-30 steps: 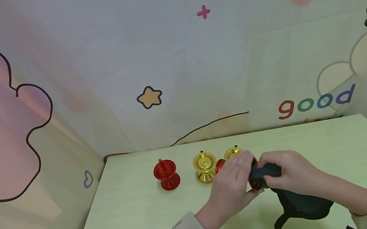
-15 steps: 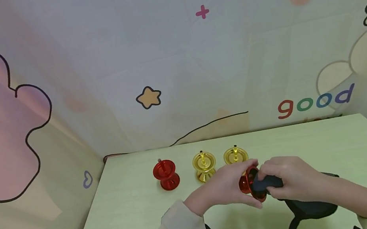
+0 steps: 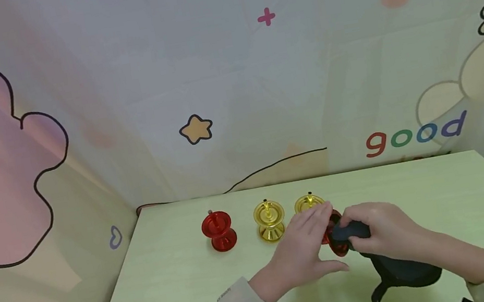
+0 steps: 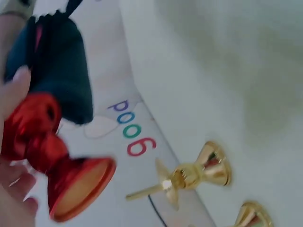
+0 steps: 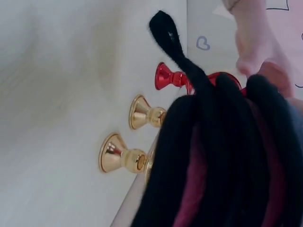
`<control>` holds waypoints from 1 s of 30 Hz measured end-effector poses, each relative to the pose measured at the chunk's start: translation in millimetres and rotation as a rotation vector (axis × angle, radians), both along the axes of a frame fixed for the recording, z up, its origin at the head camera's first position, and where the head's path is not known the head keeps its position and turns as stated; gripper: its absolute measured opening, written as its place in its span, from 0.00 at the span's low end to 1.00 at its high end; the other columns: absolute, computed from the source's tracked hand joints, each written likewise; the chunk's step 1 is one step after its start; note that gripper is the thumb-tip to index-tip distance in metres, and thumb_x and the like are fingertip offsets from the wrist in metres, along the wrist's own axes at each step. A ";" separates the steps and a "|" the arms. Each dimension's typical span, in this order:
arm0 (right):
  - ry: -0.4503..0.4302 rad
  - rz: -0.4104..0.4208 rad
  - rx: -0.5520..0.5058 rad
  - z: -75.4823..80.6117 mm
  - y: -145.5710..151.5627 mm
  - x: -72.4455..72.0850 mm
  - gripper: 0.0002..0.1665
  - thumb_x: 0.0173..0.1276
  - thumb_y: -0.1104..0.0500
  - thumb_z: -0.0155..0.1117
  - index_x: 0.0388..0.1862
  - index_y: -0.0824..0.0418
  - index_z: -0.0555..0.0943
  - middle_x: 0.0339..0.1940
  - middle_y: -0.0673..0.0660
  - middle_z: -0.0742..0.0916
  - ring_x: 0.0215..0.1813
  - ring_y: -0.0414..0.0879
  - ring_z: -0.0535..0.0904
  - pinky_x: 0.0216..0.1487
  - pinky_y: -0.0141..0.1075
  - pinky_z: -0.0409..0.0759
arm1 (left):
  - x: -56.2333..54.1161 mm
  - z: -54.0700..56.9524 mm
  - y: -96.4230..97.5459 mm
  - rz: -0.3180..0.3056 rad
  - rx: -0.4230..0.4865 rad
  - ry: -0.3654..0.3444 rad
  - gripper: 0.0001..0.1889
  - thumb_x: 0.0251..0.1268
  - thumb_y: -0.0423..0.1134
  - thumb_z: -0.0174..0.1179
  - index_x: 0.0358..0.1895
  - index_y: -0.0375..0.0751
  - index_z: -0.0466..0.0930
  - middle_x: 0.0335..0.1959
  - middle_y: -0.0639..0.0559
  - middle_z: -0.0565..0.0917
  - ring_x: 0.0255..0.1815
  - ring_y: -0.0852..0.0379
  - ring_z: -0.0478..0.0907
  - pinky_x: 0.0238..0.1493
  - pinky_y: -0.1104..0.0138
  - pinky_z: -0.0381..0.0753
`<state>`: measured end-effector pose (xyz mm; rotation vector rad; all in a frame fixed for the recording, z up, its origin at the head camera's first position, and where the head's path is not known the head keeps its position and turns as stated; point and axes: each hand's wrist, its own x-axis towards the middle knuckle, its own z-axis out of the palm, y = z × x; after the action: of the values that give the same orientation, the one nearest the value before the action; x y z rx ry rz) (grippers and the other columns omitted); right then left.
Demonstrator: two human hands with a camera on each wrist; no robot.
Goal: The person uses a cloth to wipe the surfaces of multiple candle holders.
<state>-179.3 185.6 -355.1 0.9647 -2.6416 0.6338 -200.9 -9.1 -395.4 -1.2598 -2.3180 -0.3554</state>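
A shiny red candle holder [image 3: 340,250] lies tipped sideways between my hands, above the table. My right hand [image 3: 384,227] grips a dark cloth [image 3: 405,270] and presses a bunched part into the holder's dish. The rest of the cloth hangs below that hand, with a strap-like end. My left hand [image 3: 293,253] lies along the holder's other side, fingers straight and thumb spread away. It covers the base in the head view; whether the fingers touch it is hard to tell. In the left wrist view, the red base [image 4: 80,184] and round stem show near fingertips.
Behind the hands stand two gold candle holders [image 3: 269,219] with upright spikes, the right one partly covered by my left hand. Another red candle holder [image 3: 219,231] stands farther left on the pale table [image 3: 173,288]. A printed curtain [image 3: 235,78] hangs behind the table.
My left hand spreads away from the holder half a second ago, then swings back up beside it, fingers straightening. The holder's base becomes hidden. My right hand shifts slightly, still gripping the cloth.
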 end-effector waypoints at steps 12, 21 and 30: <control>0.266 0.185 0.026 -5.7 -2.2 3.0 0.16 0.36 0.64 0.68 0.26 0.51 0.76 0.25 0.43 0.80 0.27 0.32 0.71 0.24 0.21 0.71 | -4.7 18.1 -5.4 -0.124 -0.091 -0.359 0.45 0.39 0.59 0.66 0.62 0.40 0.60 0.58 0.54 0.71 0.61 0.62 0.64 0.62 0.74 0.62; -0.044 0.039 -0.178 -8.7 2.5 -4.2 0.13 0.49 0.62 0.67 0.35 0.54 0.77 0.31 0.49 0.84 0.28 0.31 0.75 0.26 0.26 0.76 | 4.0 -7.4 1.1 0.048 0.073 -0.004 0.47 0.38 0.61 0.65 0.61 0.35 0.62 0.56 0.50 0.74 0.60 0.56 0.67 0.61 0.71 0.64; -0.373 -0.161 -0.457 -0.1 25.8 -8.6 0.15 0.61 0.59 0.58 0.47 0.62 0.74 0.36 0.49 0.83 0.32 0.34 0.78 0.31 0.30 0.79 | 8.3 -19.1 -2.3 0.160 0.292 -0.381 0.46 0.38 0.57 0.68 0.63 0.42 0.58 0.56 0.54 0.73 0.59 0.59 0.66 0.55 0.68 0.72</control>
<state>-187.9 211.4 -355.2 0.5348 -2.6451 1.4117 -192.6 -11.5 -414.5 -0.9184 -2.5358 -0.9079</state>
